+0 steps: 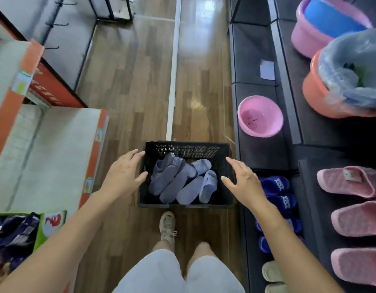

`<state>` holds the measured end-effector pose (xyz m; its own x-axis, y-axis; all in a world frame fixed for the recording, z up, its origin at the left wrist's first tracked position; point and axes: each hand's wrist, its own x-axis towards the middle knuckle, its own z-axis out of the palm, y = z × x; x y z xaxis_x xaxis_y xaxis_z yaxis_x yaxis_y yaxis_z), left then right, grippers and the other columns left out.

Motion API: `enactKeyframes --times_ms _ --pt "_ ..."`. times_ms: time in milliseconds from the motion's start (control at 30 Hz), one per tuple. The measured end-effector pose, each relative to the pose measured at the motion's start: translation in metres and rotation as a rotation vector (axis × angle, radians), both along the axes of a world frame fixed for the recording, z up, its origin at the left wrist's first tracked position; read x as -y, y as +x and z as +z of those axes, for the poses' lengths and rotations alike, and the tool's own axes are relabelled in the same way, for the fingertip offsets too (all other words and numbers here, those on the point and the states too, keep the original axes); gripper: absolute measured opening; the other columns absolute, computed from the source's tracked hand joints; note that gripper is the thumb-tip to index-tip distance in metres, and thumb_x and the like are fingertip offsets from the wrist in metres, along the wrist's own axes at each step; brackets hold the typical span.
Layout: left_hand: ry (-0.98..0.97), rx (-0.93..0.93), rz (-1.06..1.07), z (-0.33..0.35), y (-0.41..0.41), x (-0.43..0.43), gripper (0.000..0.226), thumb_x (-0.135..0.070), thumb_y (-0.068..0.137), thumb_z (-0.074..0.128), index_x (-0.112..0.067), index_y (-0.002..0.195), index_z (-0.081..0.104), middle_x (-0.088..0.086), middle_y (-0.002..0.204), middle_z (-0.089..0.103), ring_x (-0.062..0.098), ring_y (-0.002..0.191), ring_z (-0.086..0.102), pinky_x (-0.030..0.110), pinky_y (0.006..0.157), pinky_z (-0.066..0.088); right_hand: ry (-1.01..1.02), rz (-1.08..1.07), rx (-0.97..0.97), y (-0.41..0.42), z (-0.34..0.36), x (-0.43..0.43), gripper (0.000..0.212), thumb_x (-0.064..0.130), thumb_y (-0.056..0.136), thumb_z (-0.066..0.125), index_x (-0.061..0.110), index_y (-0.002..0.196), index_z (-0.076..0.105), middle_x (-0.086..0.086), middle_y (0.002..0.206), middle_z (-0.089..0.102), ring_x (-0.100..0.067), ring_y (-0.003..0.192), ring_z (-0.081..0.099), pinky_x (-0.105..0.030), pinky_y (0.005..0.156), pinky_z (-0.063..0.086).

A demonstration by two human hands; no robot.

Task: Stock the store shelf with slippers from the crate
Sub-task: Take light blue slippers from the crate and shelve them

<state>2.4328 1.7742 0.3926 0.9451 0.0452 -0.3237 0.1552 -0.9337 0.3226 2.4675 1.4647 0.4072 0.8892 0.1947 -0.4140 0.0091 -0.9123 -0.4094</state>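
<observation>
A black plastic crate point(183, 148) stands on the wooden floor in front of my feet. Several grey-purple slippers point(178, 182) lie piled inside it. My left hand point(123, 176) hovers by the crate's left wall with fingers spread, holding nothing. Over the crate's right rim my right hand point(242, 182) is spread the same way, also empty. The dark store shelf point(265, 153) runs along the right, with blue slippers point(275, 187) on its low level and pink fuzzy slippers point(349, 182) on a higher one.
Pink basin point(260, 119) sits on the low shelf; an orange tub point(318, 96) with a plastic bag and a pink tub point(305, 37) stand higher. Orange-edged shelving point(94, 157) lines the left. Beige slippers point(271, 271) lie low right. A white floor strip point(172, 81) runs ahead.
</observation>
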Motion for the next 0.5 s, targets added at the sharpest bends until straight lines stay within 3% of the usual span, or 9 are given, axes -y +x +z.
enactKeyframes --times_ms 233,500 --pt "-0.070 -0.116 0.032 -0.083 0.021 0.002 0.060 -0.029 0.084 0.061 -0.016 0.139 0.038 0.007 0.145 0.039 0.025 0.131 0.039 0.035 0.106 0.031 -0.007 0.067 -0.089 0.055 -0.075 -0.026 0.058 0.033 0.093 0.050 0.023 0.145 0.025 0.002 0.148 0.034 -0.018 0.133 0.034 -0.035 0.107 0.032" --pt "-0.094 -0.191 0.094 -0.233 0.047 0.018 0.059 -0.029 0.088 0.056 -0.017 0.141 0.034 0.004 0.147 0.035 0.022 0.132 0.036 0.032 0.105 0.030 -0.019 0.102 -0.151 0.090 -0.226 -0.031 0.057 0.031 0.095 0.047 0.022 0.146 0.025 0.000 0.150 0.031 -0.020 0.135 0.032 -0.038 0.108 0.029"
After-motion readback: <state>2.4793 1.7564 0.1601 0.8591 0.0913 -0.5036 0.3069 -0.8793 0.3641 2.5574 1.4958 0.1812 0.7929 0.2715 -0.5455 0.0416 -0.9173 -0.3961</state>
